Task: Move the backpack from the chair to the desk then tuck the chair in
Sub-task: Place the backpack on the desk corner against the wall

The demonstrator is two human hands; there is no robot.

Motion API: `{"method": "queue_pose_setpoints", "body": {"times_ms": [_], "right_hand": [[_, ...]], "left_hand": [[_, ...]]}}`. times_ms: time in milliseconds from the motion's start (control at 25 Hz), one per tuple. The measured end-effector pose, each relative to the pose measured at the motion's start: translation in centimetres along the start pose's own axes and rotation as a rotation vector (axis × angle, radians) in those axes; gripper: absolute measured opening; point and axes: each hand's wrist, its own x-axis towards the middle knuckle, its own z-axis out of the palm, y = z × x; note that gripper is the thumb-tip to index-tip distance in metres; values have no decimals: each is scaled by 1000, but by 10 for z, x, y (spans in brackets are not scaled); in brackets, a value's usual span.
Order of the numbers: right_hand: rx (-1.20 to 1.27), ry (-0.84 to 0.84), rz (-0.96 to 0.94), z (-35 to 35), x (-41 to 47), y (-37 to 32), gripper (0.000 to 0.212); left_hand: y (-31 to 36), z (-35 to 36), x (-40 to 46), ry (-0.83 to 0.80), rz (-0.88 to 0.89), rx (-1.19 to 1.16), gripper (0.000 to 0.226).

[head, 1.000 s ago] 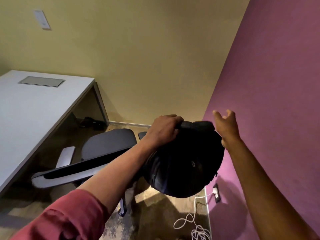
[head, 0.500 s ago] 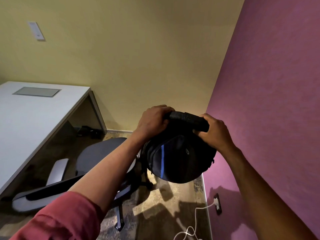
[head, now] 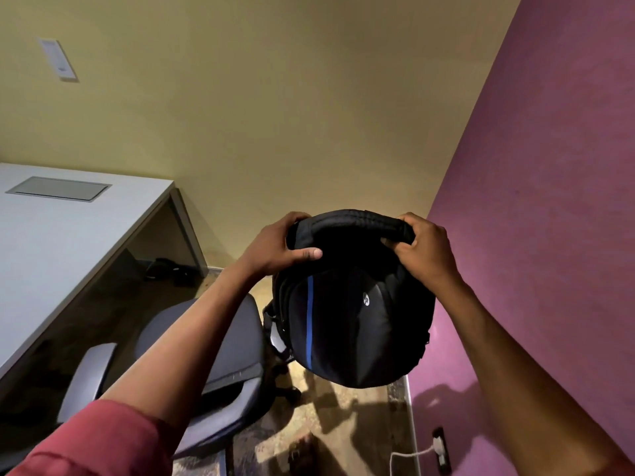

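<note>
A black backpack (head: 354, 314) with a blue stripe hangs in the air, clear of the chair. My left hand (head: 278, 245) grips the left end of its top handle and my right hand (head: 422, 249) grips the right end. The grey office chair (head: 220, 341) stands below and to the left of the bag, its seat bare. The white desk (head: 51, 249) lies at the left, with a grey cable hatch set in its top.
A purple wall (head: 549, 235) runs close along the right, with a socket and white cable (head: 412, 453) low down. A beige wall stands ahead. Dark items lie on the floor under the desk (head: 168, 269).
My right hand, open beside the bag a second ago, has closed on the handle. The backpack has risen and turned its blue stripe toward me.
</note>
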Motion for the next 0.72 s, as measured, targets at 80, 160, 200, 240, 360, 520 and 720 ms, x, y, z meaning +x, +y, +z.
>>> {"method": "queue_pose_setpoints", "body": {"times_ms": [80, 160, 200, 240, 360, 520, 720], "right_hand": [[-18, -16, 20, 15, 26, 7, 19], [-18, -48, 47, 29, 55, 13, 18], [-14, -62, 48, 33, 67, 16, 17], [-15, -69, 41, 37, 80, 17, 18], [-24, -86, 24, 48, 119, 20, 21], [-11, -109, -19, 67, 170, 23, 23], [51, -127, -47, 104, 229, 35, 28]], "left_hand": [[-16, -1, 32, 3, 37, 134, 47], [-30, -3, 61, 19, 76, 184, 32], [-36, -3, 72, 29, 85, 180, 28], [-40, -4, 82, 43, 91, 178, 25], [-50, -9, 114, 105, 80, 195, 25], [-64, -17, 145, 205, 43, 240, 30], [-85, -28, 184, 265, -46, 266, 31]]}}
